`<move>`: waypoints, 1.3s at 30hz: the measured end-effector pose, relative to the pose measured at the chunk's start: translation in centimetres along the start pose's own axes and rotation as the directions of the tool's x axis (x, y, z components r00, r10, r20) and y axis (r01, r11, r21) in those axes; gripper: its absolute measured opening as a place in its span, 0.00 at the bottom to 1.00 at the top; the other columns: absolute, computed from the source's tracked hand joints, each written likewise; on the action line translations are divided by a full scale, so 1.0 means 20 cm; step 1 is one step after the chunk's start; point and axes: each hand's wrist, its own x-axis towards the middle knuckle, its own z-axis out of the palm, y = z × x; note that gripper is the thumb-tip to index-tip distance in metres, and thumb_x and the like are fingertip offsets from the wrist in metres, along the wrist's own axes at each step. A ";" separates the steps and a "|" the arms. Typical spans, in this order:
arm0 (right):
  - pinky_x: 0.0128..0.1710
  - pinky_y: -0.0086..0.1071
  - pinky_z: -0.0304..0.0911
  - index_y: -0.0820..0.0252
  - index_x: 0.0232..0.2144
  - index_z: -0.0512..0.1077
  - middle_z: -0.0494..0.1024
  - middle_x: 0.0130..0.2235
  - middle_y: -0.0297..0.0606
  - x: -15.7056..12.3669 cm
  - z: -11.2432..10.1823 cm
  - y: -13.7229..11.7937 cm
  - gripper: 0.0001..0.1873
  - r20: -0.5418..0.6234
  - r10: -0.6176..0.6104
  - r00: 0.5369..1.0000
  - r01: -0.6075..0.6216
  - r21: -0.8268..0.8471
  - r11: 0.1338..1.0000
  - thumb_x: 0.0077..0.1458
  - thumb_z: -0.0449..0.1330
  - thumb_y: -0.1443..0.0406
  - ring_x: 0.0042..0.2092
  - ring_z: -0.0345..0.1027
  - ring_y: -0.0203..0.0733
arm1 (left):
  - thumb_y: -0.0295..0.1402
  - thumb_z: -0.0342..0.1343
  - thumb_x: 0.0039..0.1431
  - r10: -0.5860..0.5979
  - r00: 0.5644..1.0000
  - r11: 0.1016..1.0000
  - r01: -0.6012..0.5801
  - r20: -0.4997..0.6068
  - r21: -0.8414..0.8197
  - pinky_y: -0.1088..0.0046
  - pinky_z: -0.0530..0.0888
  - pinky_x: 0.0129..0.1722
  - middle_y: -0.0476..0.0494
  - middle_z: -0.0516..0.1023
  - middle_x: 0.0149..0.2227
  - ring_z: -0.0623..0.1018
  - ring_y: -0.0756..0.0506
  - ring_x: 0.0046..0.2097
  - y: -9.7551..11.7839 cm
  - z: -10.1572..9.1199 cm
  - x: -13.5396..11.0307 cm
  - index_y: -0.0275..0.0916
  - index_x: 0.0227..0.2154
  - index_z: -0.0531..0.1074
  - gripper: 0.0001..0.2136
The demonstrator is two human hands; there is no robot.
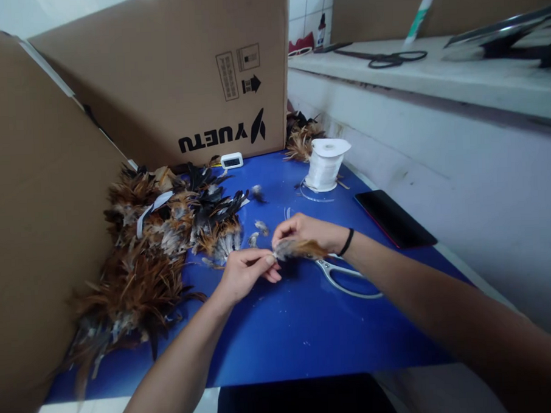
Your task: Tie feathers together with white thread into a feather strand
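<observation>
A small brown feather tuft (305, 249) with grey fluff at its base lies level above the blue table. My left hand (246, 273) pinches its base end between thumb and forefinger. Close behind the same end, my right hand (312, 230) is closed, its fingertips bunched together; whatever they grip is hidden by the fluff. Beneath my right wrist lies a pair of scissors (347, 279), handles toward me and blades mostly covered. Several loose fluffy feathers (260, 226) rest just beyond my hands.
Piles of brown and black feathers (137, 285) cover the table's left side, by cardboard boxes (160, 71). A white spool (325, 165) stands at the back right, near a dark phone (394, 216). A small white digital display (231, 161) sits behind. Dark scissors (397, 59) lie on the ledge.
</observation>
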 end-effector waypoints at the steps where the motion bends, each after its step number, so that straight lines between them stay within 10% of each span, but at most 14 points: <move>1: 0.20 0.26 0.54 0.61 0.24 0.74 0.73 0.21 0.31 -0.01 0.03 0.04 0.08 -0.064 0.042 0.997 -0.033 0.143 0.989 0.45 0.62 0.61 0.21 0.60 0.31 | 0.38 0.58 0.53 -0.002 0.999 0.999 0.000 -0.038 -0.054 0.71 0.74 0.27 0.42 0.77 0.23 0.77 0.47 0.24 -0.01 0.00 0.01 0.32 0.27 0.76 0.12; 5: 0.18 0.25 0.48 0.63 0.24 0.73 0.71 0.21 0.30 -0.08 0.17 0.09 0.08 -0.285 0.064 0.956 -0.006 0.202 0.979 0.43 0.63 0.62 0.20 0.55 0.28 | 0.38 0.59 0.51 -0.006 0.985 0.988 -0.020 -0.170 -0.151 0.72 0.75 0.27 0.43 0.77 0.23 0.76 0.48 0.24 -0.03 0.00 0.03 0.32 0.27 0.76 0.12; 9: 0.28 0.28 0.56 0.63 0.24 0.74 0.74 0.24 0.34 -0.16 0.28 0.01 0.07 -0.418 -0.167 0.893 0.034 -0.307 0.951 0.51 0.57 0.68 0.27 0.63 0.33 | 0.37 0.55 0.55 0.082 0.971 0.995 -0.067 -0.224 0.072 0.72 0.73 0.27 0.46 0.76 0.21 0.75 0.48 0.23 -0.03 0.02 0.01 0.34 0.25 0.74 0.11; 12: 0.31 0.30 0.56 0.63 0.25 0.73 0.74 0.28 0.38 -0.20 0.30 -0.09 0.10 -0.262 -0.359 0.896 0.041 -0.755 0.654 0.54 0.53 0.71 0.30 0.64 0.35 | 0.32 0.50 0.58 0.308 0.940 0.841 -0.198 -0.144 0.504 0.74 0.70 0.28 0.46 0.74 0.21 0.74 0.49 0.25 -0.02 0.02 -0.01 0.36 0.21 0.72 0.12; 16: 0.29 0.30 0.54 0.64 0.26 0.73 0.75 0.31 0.42 -0.16 0.23 -0.23 0.08 0.025 -0.289 0.957 0.121 -0.940 0.320 0.52 0.55 0.74 0.33 0.66 0.39 | 0.25 0.49 0.56 0.454 0.886 0.544 -0.364 0.100 0.756 0.74 0.68 0.28 0.44 0.74 0.23 0.72 0.49 0.26 -0.02 0.01 -0.02 0.35 0.23 0.72 0.10; 19: 0.30 0.28 0.54 0.62 0.23 0.74 0.76 0.29 0.38 -0.08 0.11 -0.27 0.07 0.066 -0.142 0.988 0.131 -0.839 0.527 0.49 0.58 0.73 0.31 0.66 0.36 | 0.27 0.50 0.57 0.421 0.894 0.615 -0.406 0.155 0.676 0.74 0.69 0.29 0.43 0.75 0.22 0.74 0.49 0.26 0.00 0.00 -0.01 0.36 0.24 0.74 0.10; 23: 0.28 0.28 0.57 0.62 0.23 0.74 0.75 0.24 0.33 -0.01 -0.02 -0.17 0.07 0.145 0.080 0.986 -0.041 -0.257 0.966 0.44 0.63 0.62 0.27 0.64 0.34 | 0.35 0.52 0.58 0.238 0.963 0.932 -0.262 0.125 0.251 0.73 0.73 0.27 0.42 0.77 0.23 0.76 0.49 0.24 0.02 -0.02 -0.01 0.34 0.27 0.76 0.11; 26: 0.23 0.26 0.54 0.63 0.26 0.73 0.73 0.24 0.34 -0.01 0.02 -0.04 0.16 0.150 0.105 0.983 -0.144 0.281 0.949 0.42 0.63 0.54 0.24 0.61 0.32 | 0.37 0.56 0.55 0.118 0.991 0.992 -0.116 0.062 -0.045 0.72 0.75 0.27 0.42 0.77 0.24 0.77 0.47 0.24 0.00 -0.02 0.00 0.33 0.28 0.76 0.11; 28: 0.17 0.23 0.44 0.61 0.26 0.71 0.68 0.20 0.27 -0.03 0.10 0.02 0.15 -0.047 0.131 0.990 -0.095 0.466 0.880 0.35 0.68 0.58 0.20 0.53 0.27 | 0.37 0.58 0.53 0.072 0.997 0.984 -0.077 -0.039 -0.162 0.72 0.75 0.26 0.42 0.77 0.24 0.77 0.48 0.24 -0.02 -0.01 0.01 0.32 0.28 0.76 0.11; 33: 0.19 0.25 0.48 0.63 0.21 0.70 0.69 0.20 0.30 -0.05 0.30 0.04 0.10 -0.483 0.103 0.870 0.054 0.300 0.952 0.41 0.64 0.61 0.20 0.54 0.28 | 0.38 0.59 0.51 0.065 0.964 0.988 -0.099 -0.259 -0.118 0.72 0.75 0.26 0.45 0.77 0.24 0.76 0.48 0.24 -0.05 0.01 0.03 0.34 0.28 0.77 0.10; 36: 0.25 0.28 0.57 0.63 0.22 0.72 0.72 0.21 0.32 -0.06 0.37 0.02 0.08 -0.624 0.010 0.781 0.058 0.088 0.994 0.45 0.61 0.63 0.24 0.62 0.32 | 0.36 0.55 0.55 0.246 0.917 0.957 -0.179 -0.313 0.229 0.72 0.74 0.27 0.46 0.76 0.22 0.76 0.48 0.24 -0.04 0.01 0.01 0.36 0.28 0.77 0.09; 39: 0.28 0.29 0.59 0.62 0.25 0.74 0.75 0.24 0.33 -0.07 0.41 0.01 0.07 -0.673 -0.040 0.739 0.046 -0.009 0.999 0.48 0.59 0.63 0.26 0.64 0.34 | 0.31 0.53 0.57 0.520 0.809 0.734 -0.257 -0.276 0.629 0.74 0.71 0.29 0.46 0.76 0.23 0.75 0.49 0.26 -0.03 0.02 0.00 0.37 0.26 0.76 0.09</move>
